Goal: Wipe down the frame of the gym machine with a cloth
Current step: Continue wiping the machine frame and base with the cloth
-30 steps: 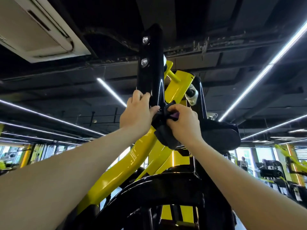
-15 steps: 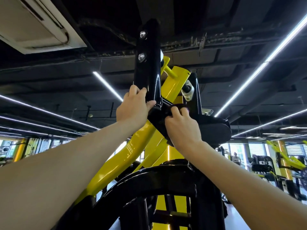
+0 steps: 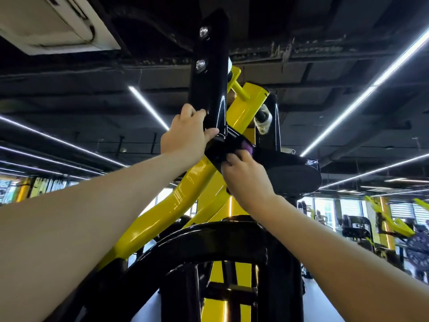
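High on the left hung a pale ceiling unit [image 3: 53, 22]. Next came the left hand [image 3: 185, 138]. Its fingers were curled round the black post [image 3: 210, 73] of the gym machine, and its thumb touched the top edge of the cloth [image 3: 219, 151].

The cloth was dark with a bit of purple showing. It was wrapped on the frame just under the post, where the yellow arm [image 3: 162, 210] ran down to the left. It looked soft and light, so it should bend round the bars easily. The shiny paint looked slippery, so the cloth would likely slide well if bunched and held tight in the fingers.

The right hand [image 3: 246, 175] pinched the cloth from below and pressed it on the frame. Right of it sat a black pad [image 3: 294, 175].

There were no boxes, bins or bowls to see.
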Tool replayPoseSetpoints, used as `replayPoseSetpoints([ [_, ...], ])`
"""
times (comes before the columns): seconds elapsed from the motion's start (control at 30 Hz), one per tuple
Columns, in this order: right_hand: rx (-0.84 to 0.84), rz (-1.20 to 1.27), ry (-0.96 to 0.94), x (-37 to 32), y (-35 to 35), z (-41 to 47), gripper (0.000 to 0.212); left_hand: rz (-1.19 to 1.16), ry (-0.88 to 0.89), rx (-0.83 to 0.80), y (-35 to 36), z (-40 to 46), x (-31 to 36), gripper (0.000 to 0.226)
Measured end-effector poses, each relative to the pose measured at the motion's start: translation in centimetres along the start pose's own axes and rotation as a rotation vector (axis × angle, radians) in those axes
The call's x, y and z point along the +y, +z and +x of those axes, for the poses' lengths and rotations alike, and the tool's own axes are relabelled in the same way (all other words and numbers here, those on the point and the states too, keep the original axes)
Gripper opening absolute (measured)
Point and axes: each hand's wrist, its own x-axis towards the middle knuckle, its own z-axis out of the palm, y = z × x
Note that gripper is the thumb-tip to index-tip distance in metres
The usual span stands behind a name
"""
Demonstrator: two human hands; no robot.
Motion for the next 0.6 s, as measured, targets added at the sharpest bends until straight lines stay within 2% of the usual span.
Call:
replayPoseSetpoints([
  [0.07, -0.002, 0.086, -0.11, -0.6, 0.6, 0.3, 0.017, 0.006, -0.001, -0.004, 0.0, 0.0, 0.0, 0.058],
  [0.13, -0.003, 0.106, -0.119, -0.4, -0.1, 0.6, 0.025, 0.002, -0.004, 0.006, 0.1, 0.0, 0.0, 0.057],
  [0.2, 0.033, 0.067, -0.042, 0.5, 0.1, 0.4, 0.031, -0.015, -0.009, 0.017, 0.0, 0.1, 0.0, 0.057],
  [0.3, 0.161, 0.02, 0.019, 0.6, 0.2, 0.0, 0.026, -0.028, 0.005, 0.024, 0.1, 0.1, -0.3, 0.058],
  [0.37, 0.1, -0.109, -0.096, 0.1, 0.1, 0.3, 0.026, -0.024, 0.009, 0.028, 0.3, 0.0, -0.3, 0.058],
  [0.43, 0.046, -0.062, -0.175, 0.6, -0.2, 0.4, 0.037, -0.033, -0.004, 0.041, 0.1, 0.1, -0.3, 0.057],
  [0.5, -0.048, 0.052, -0.175, 1.5, -1.1, 0.4, 0.045, -0.039, -0.029, 0.034, 0.0, -0.1, -0.1, 0.057],
  [0.6, -0.024, 0.104, -0.06, 2.1, -0.9, -0.6, 0.043, -0.055, -0.027, 0.025, 0.1, -0.2, 0.1, 0.058],
])
